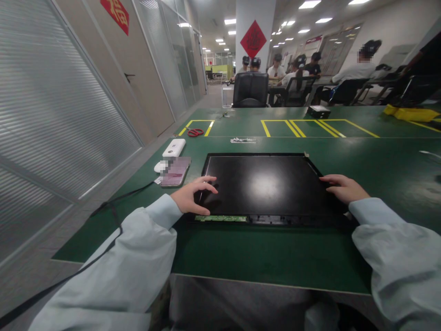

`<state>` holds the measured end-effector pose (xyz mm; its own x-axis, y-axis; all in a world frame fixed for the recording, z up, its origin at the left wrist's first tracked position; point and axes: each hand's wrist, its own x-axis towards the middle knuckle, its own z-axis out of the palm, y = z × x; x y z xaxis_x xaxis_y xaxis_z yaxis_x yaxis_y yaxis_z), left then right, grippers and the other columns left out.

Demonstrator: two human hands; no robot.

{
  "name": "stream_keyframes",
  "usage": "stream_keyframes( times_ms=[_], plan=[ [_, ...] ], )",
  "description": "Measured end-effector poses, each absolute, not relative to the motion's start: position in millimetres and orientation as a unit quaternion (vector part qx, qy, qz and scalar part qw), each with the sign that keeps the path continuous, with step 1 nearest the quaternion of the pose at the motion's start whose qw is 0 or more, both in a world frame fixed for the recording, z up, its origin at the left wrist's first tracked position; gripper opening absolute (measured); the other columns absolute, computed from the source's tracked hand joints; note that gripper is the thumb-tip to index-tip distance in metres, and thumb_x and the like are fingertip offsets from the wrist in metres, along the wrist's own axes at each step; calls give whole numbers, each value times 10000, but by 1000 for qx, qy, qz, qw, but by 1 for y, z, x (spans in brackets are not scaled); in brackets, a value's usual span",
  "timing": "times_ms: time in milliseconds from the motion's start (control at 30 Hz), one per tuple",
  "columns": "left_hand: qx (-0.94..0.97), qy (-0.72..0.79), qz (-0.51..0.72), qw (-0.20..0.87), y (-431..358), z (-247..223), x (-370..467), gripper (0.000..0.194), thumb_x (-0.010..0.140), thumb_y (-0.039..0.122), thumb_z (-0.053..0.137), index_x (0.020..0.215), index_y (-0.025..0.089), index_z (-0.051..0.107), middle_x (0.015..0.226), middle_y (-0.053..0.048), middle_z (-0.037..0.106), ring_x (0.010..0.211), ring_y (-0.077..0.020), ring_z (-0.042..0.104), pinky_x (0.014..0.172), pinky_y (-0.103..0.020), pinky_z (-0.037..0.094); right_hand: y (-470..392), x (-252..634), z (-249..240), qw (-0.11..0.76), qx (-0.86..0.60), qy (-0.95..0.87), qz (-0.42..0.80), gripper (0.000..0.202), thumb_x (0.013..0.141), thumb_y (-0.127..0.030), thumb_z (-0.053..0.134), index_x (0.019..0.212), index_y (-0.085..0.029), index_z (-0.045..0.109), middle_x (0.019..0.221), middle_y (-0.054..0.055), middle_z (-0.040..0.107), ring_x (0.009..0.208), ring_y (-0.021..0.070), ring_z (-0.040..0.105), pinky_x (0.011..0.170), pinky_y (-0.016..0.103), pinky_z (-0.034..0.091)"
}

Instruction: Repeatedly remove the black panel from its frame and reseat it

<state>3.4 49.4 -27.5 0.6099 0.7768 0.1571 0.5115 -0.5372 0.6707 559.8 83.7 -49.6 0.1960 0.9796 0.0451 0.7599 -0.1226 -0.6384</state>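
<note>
A black flat display panel (241, 184) lies face up in a dark frame on the green table. Along its near edge, a strip of green circuit board (220, 219) is exposed beside black plastic. My left hand (193, 195) is at the panel's left edge, fingers spread over the surface and thumb near the lower left corner. At the opposite side, my right hand (344, 187) has its fingers and thumb closed on the right edge. Its lower fingers are hidden.
Left of the panel are a phone (175, 172), a white device (174, 147) and a black cable (138, 189). Red scissors (195, 132) and small white strips (243, 140) lie farther back. A black box (318, 111) and yellow cloth (411, 113) sit at the far edge. Several people are seated beyond.
</note>
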Motion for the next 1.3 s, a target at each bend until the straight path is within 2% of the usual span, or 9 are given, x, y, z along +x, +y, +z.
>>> stream_keyframes(
  times_ms=[667, 1033, 1167, 1300],
  plan=[
    [863, 359, 222, 278, 44, -21, 8, 544, 677, 321, 884, 1194, 229, 739, 1559, -165, 554, 1414, -368, 561, 1213, -540, 388, 85, 562, -54, 287, -721, -600, 193, 308, 592, -231, 618, 852, -241, 782, 1191, 109, 748, 1055, 311, 727, 1059, 444, 550],
    [866, 352, 228, 271, 47, -25, 7, 541, 672, 307, 868, 1191, 231, 737, 1552, -157, 565, 1396, -361, 579, 1212, -526, 390, 89, 568, -63, 299, -714, -606, 186, 325, 574, -243, 606, 846, -256, 784, 1166, 97, 757, 1036, 308, 725, 1065, 459, 544],
    [860, 360, 238, 272, 47, -27, 6, 504, 707, 360, 864, 1180, 239, 740, 1522, -148, 590, 1383, -355, 589, 1204, -532, 405, 88, 566, -60, 294, -714, -606, 193, 304, 572, -235, 617, 829, -261, 778, 1160, 93, 766, 1067, 320, 733, 1066, 465, 550],
    [833, 419, 291, 215, 50, -28, 4, 505, 842, 505, 757, 1268, 236, 709, 1525, -162, 573, 1427, -349, 540, 1226, -534, 378, 88, 566, -60, 296, -713, -606, 191, 298, 569, -240, 613, 821, -253, 773, 1164, 111, 759, 1068, 333, 738, 1061, 478, 557]
  ],
)
